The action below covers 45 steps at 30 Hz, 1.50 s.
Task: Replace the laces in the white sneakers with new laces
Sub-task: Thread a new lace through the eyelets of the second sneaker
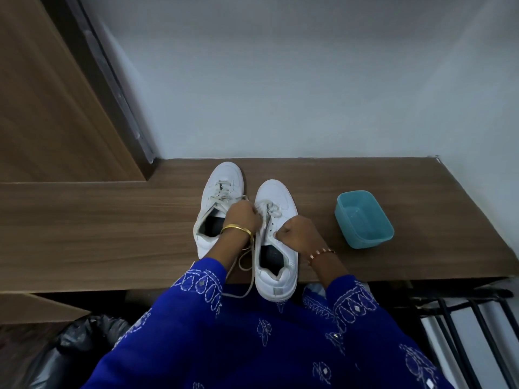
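Two blue embroidered sleeves (196, 293) enter from the near edge, with a black bag (70, 346) low on the left and a dark rack (463, 318) low on the right. Right sneaker (276, 240) stands at the near edge of the wooden shelf (98, 234), heel slightly overhanging. Its loose lace (247, 273) trails off that edge in a loop. Right hand (297, 233), fingers curled, presses on this sneaker's eyelet side; what it pinches cannot be told. Left hand (243, 216), gold bangle at the wrist, is closed around the lace at the tongue. Left sneaker (219, 203) stands just beside, toe nearer the wall, laced. Teal plastic tub (363, 219) sits well apart to the right.
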Motion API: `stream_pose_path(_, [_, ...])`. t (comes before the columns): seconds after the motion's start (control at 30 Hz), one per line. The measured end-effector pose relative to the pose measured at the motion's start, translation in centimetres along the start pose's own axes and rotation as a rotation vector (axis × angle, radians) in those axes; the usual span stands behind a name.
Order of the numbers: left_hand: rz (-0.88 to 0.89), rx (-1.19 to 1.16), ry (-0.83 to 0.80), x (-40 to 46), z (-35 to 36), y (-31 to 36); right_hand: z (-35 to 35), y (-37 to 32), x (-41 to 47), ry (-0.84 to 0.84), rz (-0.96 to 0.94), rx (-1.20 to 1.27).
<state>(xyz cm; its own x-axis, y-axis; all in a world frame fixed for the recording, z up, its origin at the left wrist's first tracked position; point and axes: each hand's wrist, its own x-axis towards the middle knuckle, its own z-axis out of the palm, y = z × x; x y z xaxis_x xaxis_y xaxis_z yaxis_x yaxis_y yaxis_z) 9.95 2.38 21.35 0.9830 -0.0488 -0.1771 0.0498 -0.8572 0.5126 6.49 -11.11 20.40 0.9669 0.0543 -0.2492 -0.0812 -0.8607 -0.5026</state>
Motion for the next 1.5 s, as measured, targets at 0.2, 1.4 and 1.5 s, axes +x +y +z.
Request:
stream_pose_path(0.2, [0.071, -0.533, 0.103, -0.6, -1.0, -0.8, -0.2, -0.2, 0.2, -0.012, 0.039, -0.011])
stream_pose_path(1.4, [0.050, 0.256, -0.027, -0.1, 0.8, -0.5, 0.5, 0.1, -0.2, 0.038, 0.019, 0.066])
stream_pose_path(1.5, [0.025, 0.196, -0.037, -0.1, 0.6, -0.2, 0.4, 0.3, -0.3, 0.036, -0.001, 0.074])
